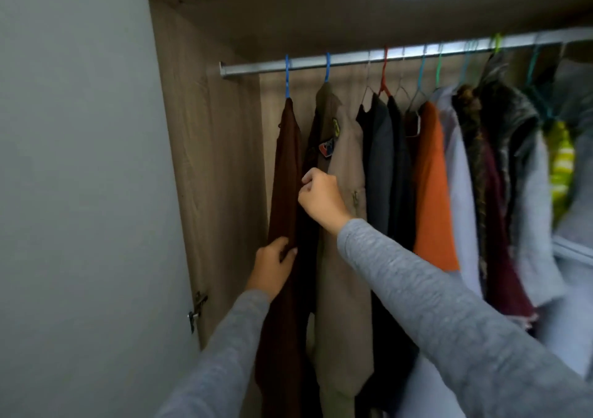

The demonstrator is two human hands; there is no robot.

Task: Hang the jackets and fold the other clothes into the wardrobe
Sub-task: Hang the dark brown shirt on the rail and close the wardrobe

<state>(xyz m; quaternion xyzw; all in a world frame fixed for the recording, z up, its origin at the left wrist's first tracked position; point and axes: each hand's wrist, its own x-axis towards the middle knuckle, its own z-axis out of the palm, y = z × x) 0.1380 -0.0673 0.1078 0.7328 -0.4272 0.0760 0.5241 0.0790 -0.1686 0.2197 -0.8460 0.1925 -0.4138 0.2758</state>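
Note:
A dark brown jacket (pixel 285 167) hangs from a blue hanger (pixel 287 74) at the left end of the metal rail (pixel 353 60) inside the wardrobe. My left hand (pixel 272 267) grips its front edge low down. My right hand (pixel 321 199) is closed, pinching the same jacket's edge higher up, between it and a khaki jacket (pixel 343 193) with sewn patches on a second blue hanger (pixel 327 68).
To the right hang several more garments: dark ones (pixel 385 161), an orange one (pixel 431 186), a pale lilac one (pixel 462 193), a maroon one (pixel 503 257) and grey ones (pixel 539 225). The wardrobe's wooden side wall (pixel 208 161) and open door (pixel 80 193) are on the left.

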